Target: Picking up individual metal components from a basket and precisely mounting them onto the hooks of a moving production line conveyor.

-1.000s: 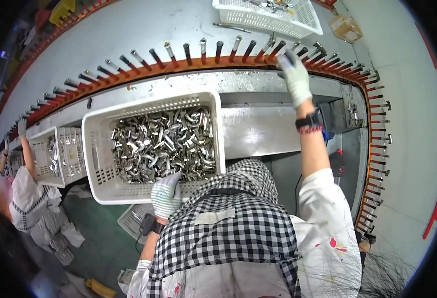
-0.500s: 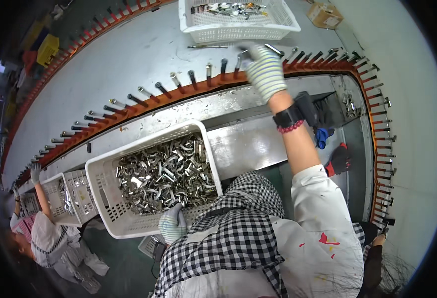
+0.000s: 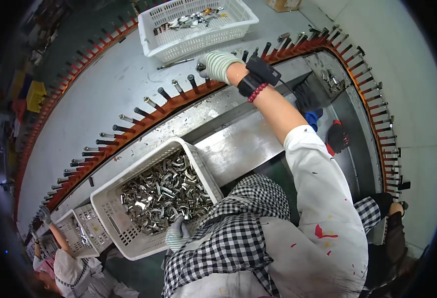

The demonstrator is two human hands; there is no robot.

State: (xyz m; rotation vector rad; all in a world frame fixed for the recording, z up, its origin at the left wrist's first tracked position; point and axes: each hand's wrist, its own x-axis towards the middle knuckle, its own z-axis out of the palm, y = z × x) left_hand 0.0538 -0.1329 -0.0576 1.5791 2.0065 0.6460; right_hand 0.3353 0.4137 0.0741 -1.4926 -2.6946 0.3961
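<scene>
Pegs (image 3: pixel 192 82) stand beside the curled right hand (image 3: pixel 216 65). Left hand (image 3: pixel 176 235) touches the basket (image 3: pixel 146 245); I cannot tell what either pinches.

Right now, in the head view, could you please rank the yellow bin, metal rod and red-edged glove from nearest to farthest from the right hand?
1. Metal rod: left of the right hand.
2. Red-edged glove: lower right.
3. Yellow bin: far left.

A pale wall (image 3: pixel 419 109) curves along the right, beyond a grey tabletop (image 3: pixel 84 94) and dark greenish floor (image 3: pixel 149 273).
</scene>
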